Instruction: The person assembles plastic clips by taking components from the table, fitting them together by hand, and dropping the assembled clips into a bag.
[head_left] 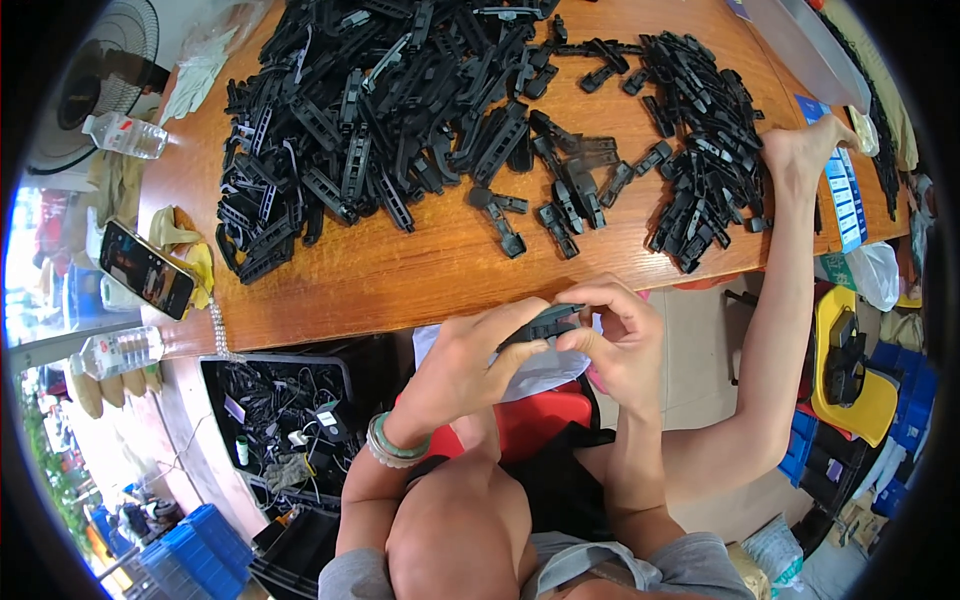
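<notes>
My left hand (462, 362) and my right hand (628, 335) meet just in front of the table's near edge. Between their fingertips they hold a black plastic part (545, 326), long and slim like a clip or handle. Thumbs and forefingers of both hands press on it, the left at one end and the right at the other. Fingers cover much of it, so its exact kind does not show. Beyond the hands, a few loose black plastic pieces (505, 222) lie on the wooden table (370, 285).
A large heap of black plastic parts (350, 130) covers the table's left and middle; a smaller pile (700, 150) lies right. A bare leg (790, 260) rests up against the right side. A phone (147, 270) leans at the left edge. Below stands a black bin (280, 400).
</notes>
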